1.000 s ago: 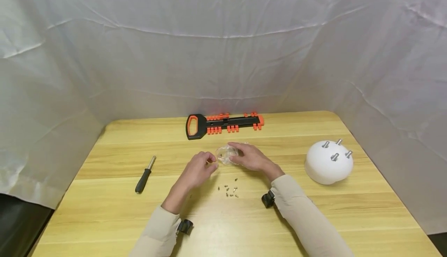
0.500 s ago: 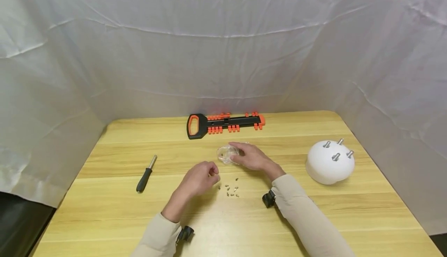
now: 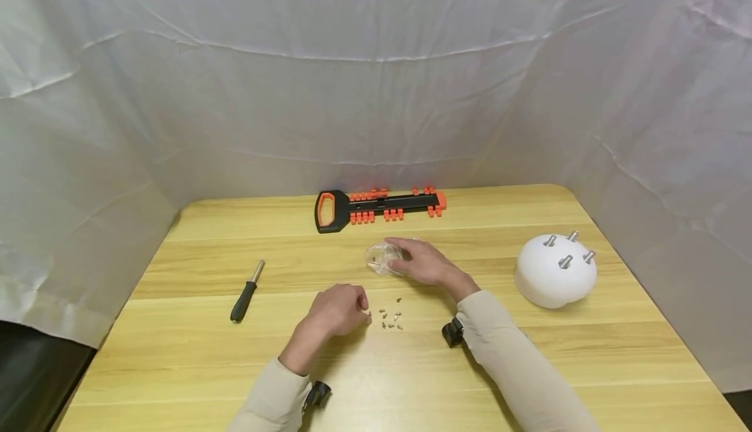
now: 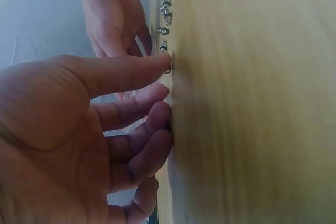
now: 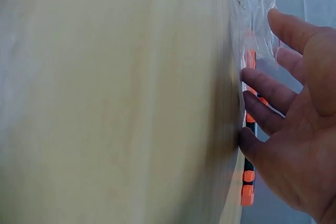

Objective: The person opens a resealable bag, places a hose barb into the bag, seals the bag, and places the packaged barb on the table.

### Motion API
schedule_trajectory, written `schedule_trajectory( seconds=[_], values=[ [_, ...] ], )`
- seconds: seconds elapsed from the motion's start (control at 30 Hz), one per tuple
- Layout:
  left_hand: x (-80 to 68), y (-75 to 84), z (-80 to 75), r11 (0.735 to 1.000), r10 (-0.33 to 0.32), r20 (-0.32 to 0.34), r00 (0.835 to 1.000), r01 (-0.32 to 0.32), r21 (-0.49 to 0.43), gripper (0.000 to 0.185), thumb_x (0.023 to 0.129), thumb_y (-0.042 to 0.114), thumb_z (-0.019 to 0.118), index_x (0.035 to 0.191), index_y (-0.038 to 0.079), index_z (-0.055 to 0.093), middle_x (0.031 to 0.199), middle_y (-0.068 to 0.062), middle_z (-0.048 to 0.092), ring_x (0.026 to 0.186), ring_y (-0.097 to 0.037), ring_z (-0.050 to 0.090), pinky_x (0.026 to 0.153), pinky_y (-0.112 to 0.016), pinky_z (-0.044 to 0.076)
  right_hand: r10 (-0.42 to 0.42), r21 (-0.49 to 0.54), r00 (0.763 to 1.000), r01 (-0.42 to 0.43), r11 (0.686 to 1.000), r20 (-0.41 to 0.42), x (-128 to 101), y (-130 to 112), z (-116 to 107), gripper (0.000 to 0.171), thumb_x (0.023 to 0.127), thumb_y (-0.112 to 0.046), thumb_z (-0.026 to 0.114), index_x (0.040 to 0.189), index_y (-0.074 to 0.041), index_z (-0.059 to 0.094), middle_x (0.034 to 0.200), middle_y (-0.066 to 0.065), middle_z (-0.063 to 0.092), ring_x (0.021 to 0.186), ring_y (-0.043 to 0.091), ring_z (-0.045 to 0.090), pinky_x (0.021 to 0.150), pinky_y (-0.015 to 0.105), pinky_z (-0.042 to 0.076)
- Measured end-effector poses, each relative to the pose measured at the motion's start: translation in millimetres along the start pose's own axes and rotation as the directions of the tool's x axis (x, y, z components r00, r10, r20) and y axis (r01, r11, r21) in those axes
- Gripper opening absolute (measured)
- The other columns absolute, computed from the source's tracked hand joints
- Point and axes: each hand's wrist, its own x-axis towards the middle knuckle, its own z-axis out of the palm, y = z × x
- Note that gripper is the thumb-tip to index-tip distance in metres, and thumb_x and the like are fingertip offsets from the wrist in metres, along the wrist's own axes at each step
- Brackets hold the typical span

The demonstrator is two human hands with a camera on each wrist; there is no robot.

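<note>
In the head view, my left hand is low at the left side of several small metal fittings scattered on the table. In the left wrist view its thumb and index fingertips are apart on either side of one small fitting, at the tabletop. My right hand holds a clear plastic bag, thumb on the near side and fingers on the far side. A small dark piece shows inside the bag. In the right wrist view the bag stands crumpled beside the thumb.
A black-handled nut driver lies to the left. Along the back lies a black and orange rack with a loop handle. At right sits a white rounded block with several metal posts on top. Pale curtains surround the wooden table.
My left hand has moved away from the bag's mouth, toward me and down to the leftmost fitting. The right hand stays at the bag.
</note>
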Motion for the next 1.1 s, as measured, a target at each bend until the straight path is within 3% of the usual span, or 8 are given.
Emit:
schedule_trajectory(
  seconds=[0.33, 0.7, 0.83, 0.97, 1.1],
  values=[
    [1.7, 2.0, 3.2, 0.999, 0.016, -0.039, 0.999, -0.014, 0.033, 0.012, 0.082, 0.025, 0.075, 0.075, 0.024, 0.065, 0.073, 0.012, 0.059, 0.07, -0.01, 0.052, 0.072, -0.043, 0.044, 0.001, 0.004, 1.0, -0.001, 1.0, 0.001, 0.8, 0.2, 0.1, 0.058, 0.095, -0.041, 0.058, 0.149, -0.03, 0.037, 0.153, 0.003, 0.04, 0.142, 0.031, 0.036, 0.114, 0.053, 0.028],
    [3.5, -0.4, 4.5, 0.999, 0.043, -0.046, 0.998, -0.042, 0.027, 0.006, 0.083, 0.021, 0.072, 0.08, 0.025, 0.068, 0.077, 0.012, 0.063, 0.071, -0.008, 0.054, 0.067, -0.038, 0.043, 0.008, 0.02, 1.0, -0.008, 1.0, -0.009, 1.2, 0.4, 0.7, 0.058, 0.095, -0.039, 0.059, 0.148, -0.03, 0.038, 0.153, 0.004, 0.04, 0.141, 0.031, 0.036, 0.114, 0.054, 0.028],
    [3.1, 0.1, 5.4, 0.998, 0.047, -0.046, 0.998, -0.046, 0.033, 0.012, 0.084, 0.018, 0.069, 0.077, 0.027, 0.068, 0.073, 0.013, 0.06, 0.071, -0.009, 0.053, 0.072, -0.046, 0.044, 0.013, 0.022, 1.0, -0.013, 1.0, -0.008, 0.5, 0.0, 0.1, 0.058, 0.094, -0.04, 0.06, 0.148, -0.03, 0.039, 0.153, 0.004, 0.04, 0.141, 0.031, 0.036, 0.114, 0.053, 0.028],
    [1.3, 1.9, 5.9, 0.996, 0.065, -0.02, 0.998, -0.064, 0.058, 0.013, 0.087, 0.016, 0.064, 0.08, 0.026, 0.067, 0.08, 0.009, 0.056, 0.082, -0.015, 0.052, 0.078, -0.051, 0.041, 0.012, 0.022, 1.0, -0.012, 1.0, -0.009, 0.8, 0.7, 0.4, 0.058, 0.095, -0.04, 0.059, 0.148, -0.03, 0.039, 0.152, 0.004, 0.041, 0.141, 0.031, 0.036, 0.114, 0.052, 0.028],
    [-0.9, 2.2, 5.6, 0.99, 0.095, 0.02, 0.995, -0.097, 0.106, 0.012, 0.092, 0.014, 0.058, 0.082, 0.021, 0.061, 0.087, 0.004, 0.049, 0.088, -0.019, 0.046, 0.077, -0.046, 0.037, 0.007, 0.017, 1.0, -0.007, 1.0, -0.01, 0.7, 0.0, 0.1, 0.058, 0.095, -0.04, 0.058, 0.148, -0.03, 0.038, 0.153, 0.004, 0.041, 0.141, 0.031, 0.036, 0.114, 0.053, 0.028]
  ],
)
